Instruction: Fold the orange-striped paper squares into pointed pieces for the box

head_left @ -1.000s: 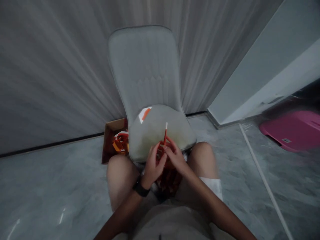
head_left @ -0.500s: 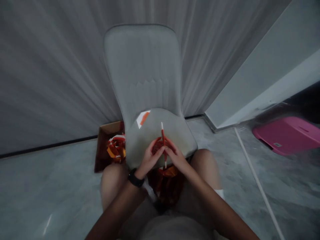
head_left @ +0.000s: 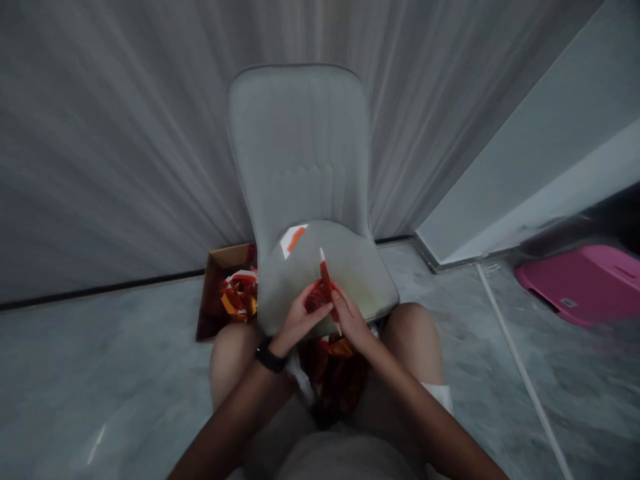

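Between my hands, over the front of the grey chair seat (head_left: 360,267), is a thin red folded piece with white tips (head_left: 325,272), seen nearly edge-on. My left hand (head_left: 303,317) curls around its left side, thumb pressed toward the middle. On the other side my right hand (head_left: 349,318) pinches it between thumb and fingers. My fingers hide much of its lower part, and its material cannot be made out. Below my hands, between my knees, lies a heap of shiny red and orange pieces (head_left: 333,373).
A white and orange scrap (head_left: 293,241) lies on the seat's back left. Left of the chair, an open box (head_left: 210,293) holds red, orange and white pieces (head_left: 240,297). A pink plastic stool-like object (head_left: 585,283) is on the floor at right. Grey curtain-like folds (head_left: 125,133) stand behind.
The red piece has turned, its top leaning left and showing more of its face. My right hand has shifted its grip slightly. The whole view has moved a little.
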{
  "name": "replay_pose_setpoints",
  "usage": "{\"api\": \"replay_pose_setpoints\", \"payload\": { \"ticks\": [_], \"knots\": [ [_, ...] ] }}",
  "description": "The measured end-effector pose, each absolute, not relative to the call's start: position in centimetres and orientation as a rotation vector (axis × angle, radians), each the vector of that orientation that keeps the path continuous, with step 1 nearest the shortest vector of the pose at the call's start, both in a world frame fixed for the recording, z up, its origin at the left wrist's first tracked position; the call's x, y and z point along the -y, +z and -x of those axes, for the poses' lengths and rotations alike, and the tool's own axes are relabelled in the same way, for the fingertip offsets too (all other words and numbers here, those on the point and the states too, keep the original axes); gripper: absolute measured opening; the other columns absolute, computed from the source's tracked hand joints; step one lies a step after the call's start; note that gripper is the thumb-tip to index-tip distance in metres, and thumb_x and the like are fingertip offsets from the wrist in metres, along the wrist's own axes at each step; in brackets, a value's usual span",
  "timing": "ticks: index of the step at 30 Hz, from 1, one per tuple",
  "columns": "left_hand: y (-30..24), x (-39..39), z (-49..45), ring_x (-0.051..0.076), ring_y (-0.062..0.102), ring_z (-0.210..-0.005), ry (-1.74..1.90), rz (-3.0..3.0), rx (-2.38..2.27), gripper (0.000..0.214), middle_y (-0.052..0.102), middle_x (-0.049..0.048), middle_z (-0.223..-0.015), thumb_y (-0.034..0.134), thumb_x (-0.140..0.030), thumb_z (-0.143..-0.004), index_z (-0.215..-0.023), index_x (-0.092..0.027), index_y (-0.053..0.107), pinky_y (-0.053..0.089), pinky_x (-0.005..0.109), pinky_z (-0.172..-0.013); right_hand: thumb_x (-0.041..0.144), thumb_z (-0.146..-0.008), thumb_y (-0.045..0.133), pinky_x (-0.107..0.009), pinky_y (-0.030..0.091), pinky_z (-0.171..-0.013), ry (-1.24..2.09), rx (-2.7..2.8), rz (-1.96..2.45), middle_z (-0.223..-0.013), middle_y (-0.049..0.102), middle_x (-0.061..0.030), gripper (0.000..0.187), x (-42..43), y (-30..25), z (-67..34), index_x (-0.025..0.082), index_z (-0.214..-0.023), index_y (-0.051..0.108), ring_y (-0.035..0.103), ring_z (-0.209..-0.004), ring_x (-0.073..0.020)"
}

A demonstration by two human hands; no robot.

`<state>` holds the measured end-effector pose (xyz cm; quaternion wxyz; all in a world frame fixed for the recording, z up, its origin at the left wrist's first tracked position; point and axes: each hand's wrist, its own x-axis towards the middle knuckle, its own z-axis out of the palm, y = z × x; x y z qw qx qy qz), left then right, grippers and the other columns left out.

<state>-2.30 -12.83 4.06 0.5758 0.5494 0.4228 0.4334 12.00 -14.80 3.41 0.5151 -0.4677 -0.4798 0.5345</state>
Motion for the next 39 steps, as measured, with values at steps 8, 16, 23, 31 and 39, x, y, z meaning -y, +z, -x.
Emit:
{"api": "replay_pose_setpoints", "payload": {
  "ticks": [8, 16, 23, 31, 39],
  "knots": [
    [4.5, 14.4, 2.6, 0.021, 0.068, -0.098, 1.014, -1.307, -1.016, 0.068, 0.073, 0.0093, -0.109, 0.080, -0.043, -0.075, -0.132, -0.015, 0.059, 0.054, 0.039, -0.094, 0.067, -0.093, 0.047, -0.043, 0.037, -0.118, 1.274, 1.166, 1.120, -0.142, 0.061, -0.0055, 0.063, 16.4, 3.7, -12.0, 0.027, -0.141, 0.057, 0.055, -0.132, -0.0226],
    [4.7, 13.9, 2.7, 0.024, 0.069, -0.105, 1.031, -1.248, -1.063, 0.054, 0.072, 0.0125, -0.120, 0.072, -0.050, -0.082, -0.123, -0.015, 0.066, 0.054, 0.039, -0.095, 0.059, -0.096, 0.049, -0.043, 0.035, -0.119, 1.243, 1.324, 1.121, -0.145, 0.058, -0.0055, 0.058, 16.5, 4.3, -12.2, 0.026, -0.144, 0.055, 0.053, -0.135, -0.0228],
    [3.7, 12.8, 2.7, 0.025, 0.068, -0.107, 1.018, -1.205, -1.041, 0.054, 0.072, 0.0134, -0.121, 0.074, -0.051, -0.080, -0.119, -0.014, 0.068, 0.053, 0.039, -0.098, 0.055, -0.098, 0.049, -0.045, 0.033, -0.121, 1.189, 1.373, 1.153, -0.148, 0.055, -0.0039, 0.055, 16.4, 4.3, -12.2, 0.027, -0.146, 0.052, 0.051, -0.138, -0.0234],
    [4.4, 12.2, 2.5, 0.026, 0.069, -0.104, 1.024, -1.174, -1.079, 0.048, 0.075, 0.0110, -0.112, 0.076, -0.050, -0.077, -0.111, -0.015, 0.073, 0.053, 0.041, -0.097, 0.058, -0.098, 0.048, -0.042, 0.029, -0.123, 1.209, 1.372, 1.119, -0.149, 0.054, -0.0026, 0.056, 16.0, 4.1, -12.5, 0.028, -0.146, 0.052, 0.048, -0.140, -0.0208],
    [4.2, 11.7, 2.4, 0.021, 0.069, -0.092, 1.049, -1.137, -1.101, 0.047, 0.075, 0.0082, -0.101, 0.074, -0.047, -0.078, -0.114, -0.016, 0.067, 0.056, 0.036, -0.086, 0.059, -0.099, 0.043, -0.042, 0.026, -0.124, 1.219, 1.348, 1.157, -0.151, 0.052, -0.0034, 0.059, 15.3, 3.7, -12.5, 0.026, -0.148, 0.049, 0.045, -0.142, -0.0202]
  ]
}}
